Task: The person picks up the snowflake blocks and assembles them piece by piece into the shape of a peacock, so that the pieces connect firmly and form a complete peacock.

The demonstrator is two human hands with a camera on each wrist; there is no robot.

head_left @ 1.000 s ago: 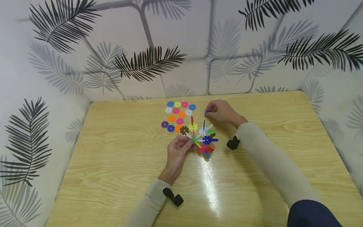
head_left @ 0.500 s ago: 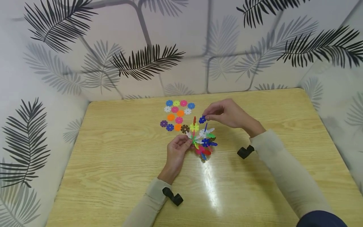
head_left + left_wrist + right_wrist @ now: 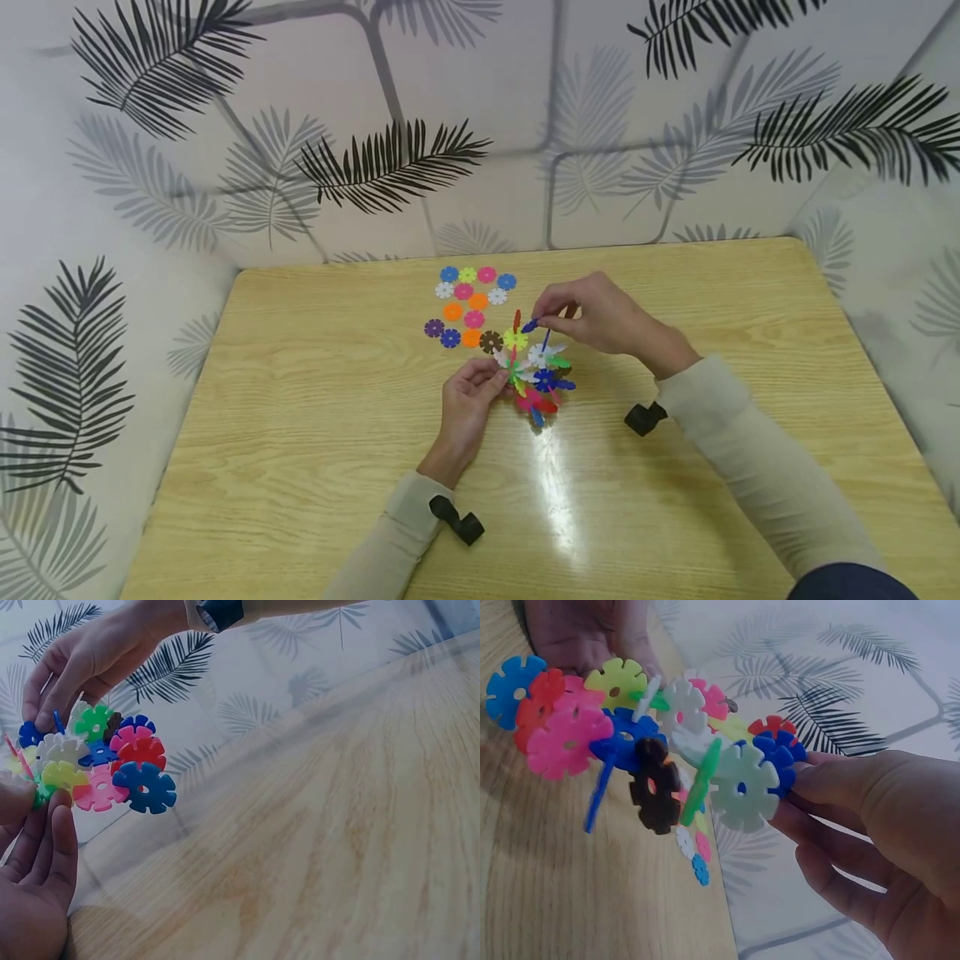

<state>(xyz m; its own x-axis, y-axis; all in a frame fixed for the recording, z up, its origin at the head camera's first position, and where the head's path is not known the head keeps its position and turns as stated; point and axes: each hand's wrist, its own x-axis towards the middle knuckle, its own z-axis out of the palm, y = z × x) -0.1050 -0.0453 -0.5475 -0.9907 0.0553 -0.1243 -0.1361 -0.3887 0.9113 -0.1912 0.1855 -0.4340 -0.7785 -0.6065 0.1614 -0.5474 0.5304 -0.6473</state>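
My left hand (image 3: 467, 408) pinches a green notched disc at the near left side of a cluster of interlocking snowflake discs (image 3: 544, 381). The cluster is a mix of white, pink, red, yellow, blue, green and brown discs joined slot to slot at angles. Between thumb and fingertips, my right hand (image 3: 600, 315) holds a dark blue notched disc (image 3: 530, 326) at the cluster's far side, close to its red and yellow discs. In the right wrist view this blue disc (image 3: 786, 761) is partly behind a white disc (image 3: 744, 787); whether it is slotted in cannot be told.
Several loose discs, among them a pink disc (image 3: 474, 319), an orange disc (image 3: 452, 312) and a purple disc (image 3: 434, 328), lie flat on the wooden table (image 3: 315, 417) beyond my left hand. A leaf-patterned wall covering (image 3: 480, 192) rises behind the table's far edge.
My right hand has brought the dark blue disc from the far right toward the cluster and turned it edge-on. My left hand stays in place; the cluster has tilted slightly.
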